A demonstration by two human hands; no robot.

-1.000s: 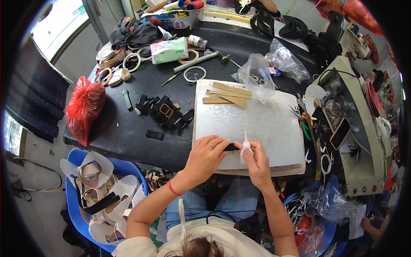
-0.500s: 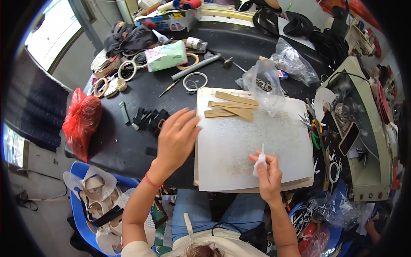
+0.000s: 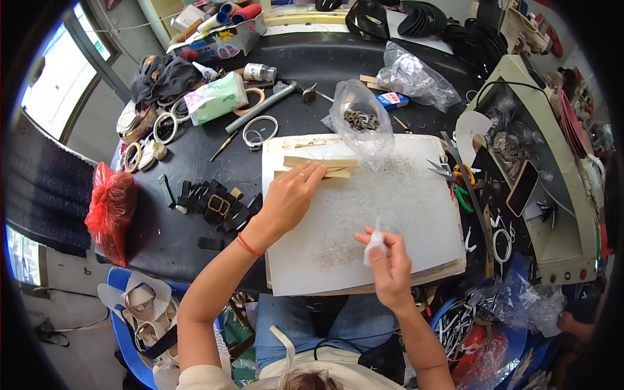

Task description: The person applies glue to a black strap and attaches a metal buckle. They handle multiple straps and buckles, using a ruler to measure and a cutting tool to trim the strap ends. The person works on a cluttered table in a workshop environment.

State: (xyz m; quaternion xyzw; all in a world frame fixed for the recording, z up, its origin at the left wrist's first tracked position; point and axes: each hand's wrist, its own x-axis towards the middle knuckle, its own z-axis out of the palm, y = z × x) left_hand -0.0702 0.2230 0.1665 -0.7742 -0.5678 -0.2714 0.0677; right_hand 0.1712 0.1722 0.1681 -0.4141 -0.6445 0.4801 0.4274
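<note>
Tan strips [image 3: 328, 163], flat and narrow, a loose stack; location: upper left part of the white board [image 3: 312, 224], partly covered by your left hand [image 3: 291, 194]; laid crosswise near the edge rather than the middle, apparently to sit within easy reach; left hand: palm down, fingers together and bent over the strips, fingertips not clearly seen, so whether one is pinched or merely touched cannot be told; white bottle [image 3: 375, 248], small, with a slender nozzle; in your right hand [image 3: 392, 266], gripped between thumb and curled fingers with no slack visible, one fingertip showing left of it; nozzle pointing away from you, perhaps to keep the tip off other things; right hand over the lower right of the board; clear bag [image 3: 376, 148], metal pieces [image 3: 361, 121] inside, lying across the board's far edge, perhaps so that small parts do not scatter; black straps [image 3: 195, 195], heaped left of the board with a square buckle [image 3: 209, 203] among them, seemingly to stay off the board; scissors [image 3: 468, 173], orange-handled, just beside the board's right edge, presumably for quick reach; blue tub [image 3: 125, 335], low at your left, holding pale mesh pieces [image 3: 116, 294], likely to save table room.
</note>
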